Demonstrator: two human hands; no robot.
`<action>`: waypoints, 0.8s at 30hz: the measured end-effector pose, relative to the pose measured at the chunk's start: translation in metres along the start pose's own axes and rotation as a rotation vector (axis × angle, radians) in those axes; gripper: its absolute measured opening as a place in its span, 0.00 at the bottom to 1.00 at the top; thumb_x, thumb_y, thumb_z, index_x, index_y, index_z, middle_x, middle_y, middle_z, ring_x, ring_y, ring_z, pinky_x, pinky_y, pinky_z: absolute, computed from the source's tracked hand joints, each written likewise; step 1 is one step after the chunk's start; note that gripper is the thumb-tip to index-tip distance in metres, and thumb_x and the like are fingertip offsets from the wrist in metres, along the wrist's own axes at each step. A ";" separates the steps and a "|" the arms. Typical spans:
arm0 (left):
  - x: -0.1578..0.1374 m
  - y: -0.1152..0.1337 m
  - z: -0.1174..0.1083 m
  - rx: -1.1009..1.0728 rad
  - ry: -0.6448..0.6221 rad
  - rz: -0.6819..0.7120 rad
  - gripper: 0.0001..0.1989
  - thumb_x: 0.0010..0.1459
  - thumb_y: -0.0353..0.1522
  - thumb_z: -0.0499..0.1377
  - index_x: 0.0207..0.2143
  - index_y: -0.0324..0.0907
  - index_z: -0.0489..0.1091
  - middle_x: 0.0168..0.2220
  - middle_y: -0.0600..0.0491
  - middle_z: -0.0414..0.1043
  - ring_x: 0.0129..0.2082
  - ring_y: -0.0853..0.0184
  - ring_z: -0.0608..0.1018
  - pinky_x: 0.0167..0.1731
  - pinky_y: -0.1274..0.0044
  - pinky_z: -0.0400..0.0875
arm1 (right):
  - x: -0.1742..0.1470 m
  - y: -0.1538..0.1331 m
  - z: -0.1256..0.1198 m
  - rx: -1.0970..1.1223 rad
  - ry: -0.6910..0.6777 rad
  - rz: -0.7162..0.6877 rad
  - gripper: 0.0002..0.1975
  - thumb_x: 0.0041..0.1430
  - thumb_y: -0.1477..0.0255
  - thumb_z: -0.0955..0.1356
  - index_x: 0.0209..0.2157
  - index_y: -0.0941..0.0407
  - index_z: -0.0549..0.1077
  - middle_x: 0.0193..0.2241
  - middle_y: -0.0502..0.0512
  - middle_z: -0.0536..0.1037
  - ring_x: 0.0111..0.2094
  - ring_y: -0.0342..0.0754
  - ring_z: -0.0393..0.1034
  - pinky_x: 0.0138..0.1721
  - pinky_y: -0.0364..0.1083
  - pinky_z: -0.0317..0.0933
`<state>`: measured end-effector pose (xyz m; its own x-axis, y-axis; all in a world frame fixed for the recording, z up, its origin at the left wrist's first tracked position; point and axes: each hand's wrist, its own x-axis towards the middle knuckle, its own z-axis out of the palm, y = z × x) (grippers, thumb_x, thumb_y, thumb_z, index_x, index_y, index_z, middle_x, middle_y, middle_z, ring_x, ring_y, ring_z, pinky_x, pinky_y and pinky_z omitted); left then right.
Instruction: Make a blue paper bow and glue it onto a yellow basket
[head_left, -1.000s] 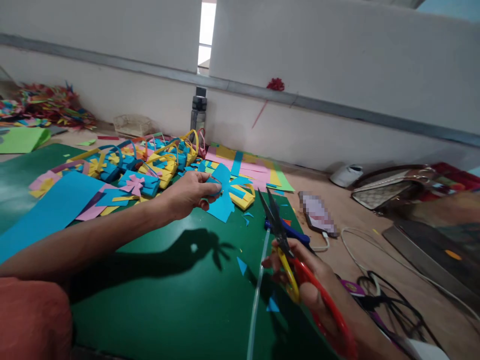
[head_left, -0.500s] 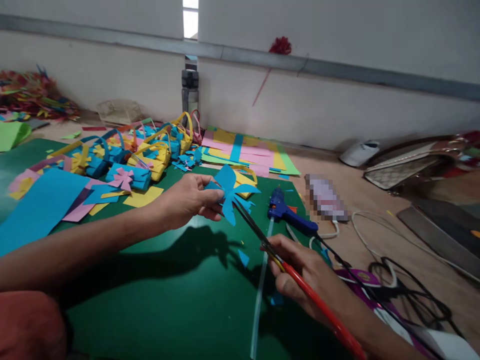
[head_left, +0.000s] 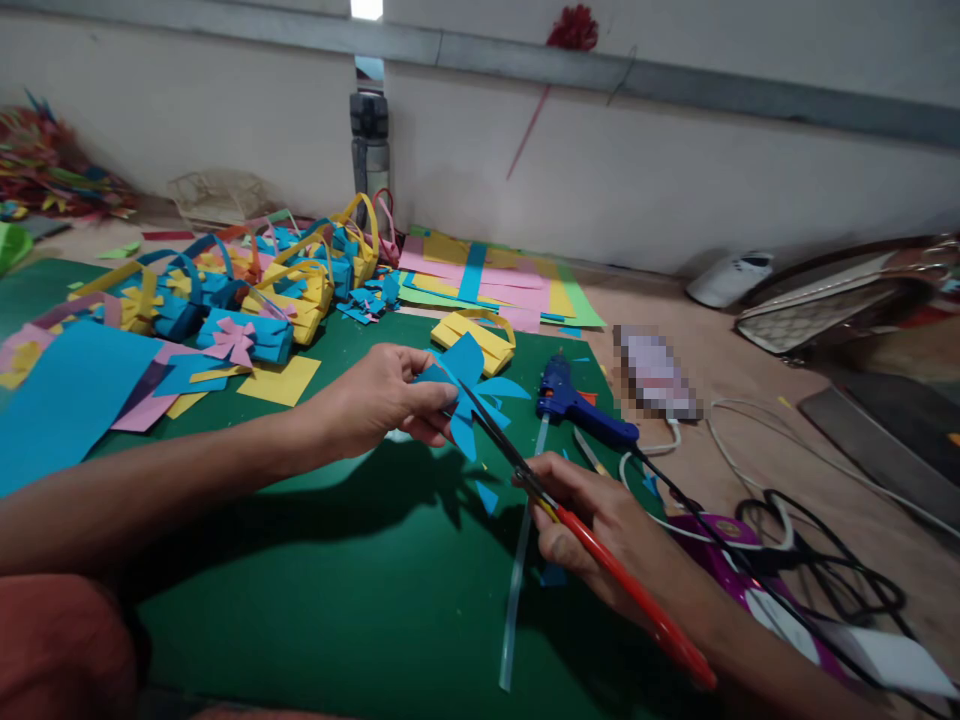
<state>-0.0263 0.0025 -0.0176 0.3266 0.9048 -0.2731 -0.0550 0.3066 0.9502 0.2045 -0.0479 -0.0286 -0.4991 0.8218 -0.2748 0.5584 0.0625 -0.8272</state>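
blue paper cutout (head_left: 466, 392) between scissors (head_left: 517, 462)

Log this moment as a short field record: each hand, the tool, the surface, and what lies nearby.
left hand: pinches blue paper cutout
right hand: grips scissors
scissors: red handle, blades at the cutout
surface: green mat
nearby: blue glue gun to the right, yellow paper basket behind, glue stick on mat
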 end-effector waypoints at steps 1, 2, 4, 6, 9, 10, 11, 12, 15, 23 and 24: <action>-0.001 0.000 0.001 0.003 -0.001 0.006 0.06 0.51 0.26 0.60 0.24 0.36 0.66 0.20 0.55 0.72 0.19 0.73 0.76 0.23 0.81 0.74 | 0.000 0.000 0.000 -0.009 0.000 -0.017 0.15 0.53 0.57 0.66 0.35 0.53 0.63 0.21 0.43 0.59 0.22 0.40 0.51 0.22 0.41 0.49; -0.001 0.000 0.001 0.008 0.000 0.010 0.06 0.51 0.26 0.60 0.24 0.36 0.66 0.20 0.55 0.72 0.19 0.73 0.76 0.23 0.81 0.73 | 0.000 0.001 0.000 -0.016 0.000 -0.034 0.16 0.53 0.56 0.65 0.35 0.53 0.63 0.21 0.43 0.59 0.22 0.41 0.51 0.22 0.42 0.49; -0.002 0.000 0.003 0.023 0.003 0.013 0.05 0.51 0.26 0.60 0.24 0.36 0.66 0.21 0.55 0.72 0.20 0.73 0.76 0.23 0.81 0.73 | 0.001 0.001 0.000 -0.028 -0.003 -0.054 0.17 0.53 0.54 0.65 0.35 0.53 0.63 0.21 0.44 0.59 0.22 0.41 0.51 0.23 0.42 0.49; -0.003 -0.001 0.003 0.031 0.005 0.024 0.05 0.51 0.27 0.60 0.24 0.36 0.66 0.21 0.55 0.72 0.20 0.73 0.76 0.23 0.81 0.73 | 0.001 0.001 0.000 -0.033 -0.002 -0.062 0.17 0.54 0.54 0.64 0.35 0.53 0.63 0.22 0.44 0.59 0.22 0.41 0.51 0.23 0.42 0.49; -0.004 -0.002 0.004 0.035 0.004 0.049 0.06 0.51 0.27 0.61 0.24 0.36 0.66 0.21 0.56 0.72 0.20 0.73 0.76 0.23 0.82 0.74 | 0.001 0.001 0.000 -0.044 0.006 -0.066 0.17 0.54 0.53 0.64 0.34 0.53 0.63 0.22 0.45 0.59 0.22 0.41 0.51 0.22 0.42 0.49; -0.004 -0.002 0.004 0.038 0.004 0.056 0.06 0.51 0.28 0.61 0.24 0.36 0.66 0.21 0.56 0.73 0.21 0.73 0.77 0.23 0.82 0.74 | 0.001 0.001 0.000 -0.051 0.012 -0.069 0.18 0.54 0.52 0.64 0.33 0.53 0.63 0.22 0.45 0.59 0.22 0.41 0.51 0.22 0.42 0.49; -0.004 -0.003 0.004 0.041 0.005 0.061 0.06 0.52 0.28 0.60 0.24 0.36 0.66 0.21 0.55 0.73 0.21 0.73 0.77 0.23 0.83 0.74 | 0.001 0.001 0.000 -0.058 0.017 -0.070 0.18 0.54 0.52 0.63 0.33 0.53 0.63 0.22 0.45 0.59 0.23 0.41 0.51 0.22 0.42 0.49; -0.004 -0.003 0.005 0.041 0.007 0.068 0.06 0.52 0.27 0.60 0.24 0.36 0.66 0.22 0.55 0.73 0.21 0.73 0.77 0.23 0.83 0.74 | 0.001 0.001 0.000 -0.064 0.021 -0.070 0.19 0.54 0.51 0.63 0.33 0.53 0.64 0.22 0.45 0.59 0.23 0.42 0.51 0.22 0.42 0.49; -0.004 -0.004 0.005 0.041 0.014 0.077 0.07 0.53 0.27 0.60 0.24 0.36 0.66 0.22 0.54 0.74 0.22 0.72 0.77 0.23 0.83 0.74 | 0.002 0.002 0.001 -0.066 0.015 -0.055 0.19 0.54 0.52 0.63 0.34 0.54 0.66 0.22 0.46 0.59 0.22 0.41 0.50 0.22 0.42 0.48; -0.006 -0.002 0.006 0.052 0.018 0.063 0.06 0.53 0.27 0.60 0.24 0.36 0.66 0.22 0.55 0.74 0.21 0.72 0.77 0.23 0.82 0.74 | 0.001 -0.002 0.000 -0.026 0.006 -0.002 0.17 0.54 0.57 0.64 0.37 0.55 0.70 0.21 0.45 0.58 0.21 0.41 0.49 0.21 0.42 0.46; -0.006 -0.002 0.006 0.052 0.017 0.060 0.06 0.53 0.27 0.59 0.24 0.36 0.66 0.21 0.55 0.74 0.21 0.72 0.77 0.23 0.82 0.74 | 0.001 -0.002 0.000 -0.022 0.009 0.006 0.16 0.54 0.58 0.64 0.37 0.55 0.70 0.20 0.45 0.58 0.21 0.41 0.50 0.20 0.42 0.46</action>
<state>-0.0223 -0.0049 -0.0167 0.3085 0.9260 -0.2175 -0.0249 0.2364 0.9713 0.2029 -0.0470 -0.0267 -0.4900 0.8272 -0.2751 0.5757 0.0702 -0.8146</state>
